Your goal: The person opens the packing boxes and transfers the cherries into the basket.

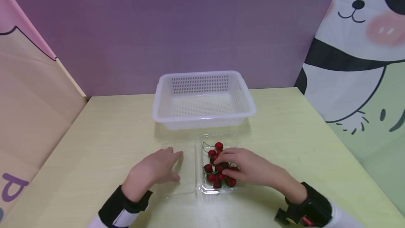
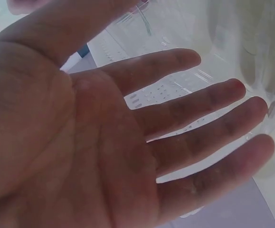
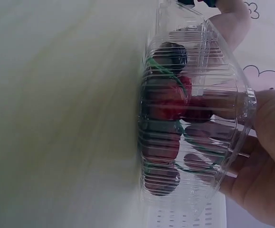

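The desk (image 1: 284,129) runs from the lower edge of the frame to its far edge at mid-height, its sides slanting inward; its surface stretches left and right of the things in the middle. A purple wall (image 1: 202,27) rises behind, a beige wall (image 1: 31,108) at left and a panda print (image 1: 351,48) at right. The cherries (image 1: 211,177) lie in a clear box (image 1: 210,190) just below centre, its lid (image 1: 187,185) folded out to the left. The left hand (image 1: 153,170) is over the lid, fingers straight and spread. The right hand (image 1: 251,166) reaches over the box's right wall, fingers among the cherries; whether they pinch one cannot be told. The hands are apart. A white basket (image 1: 205,119) stands just beyond the box.
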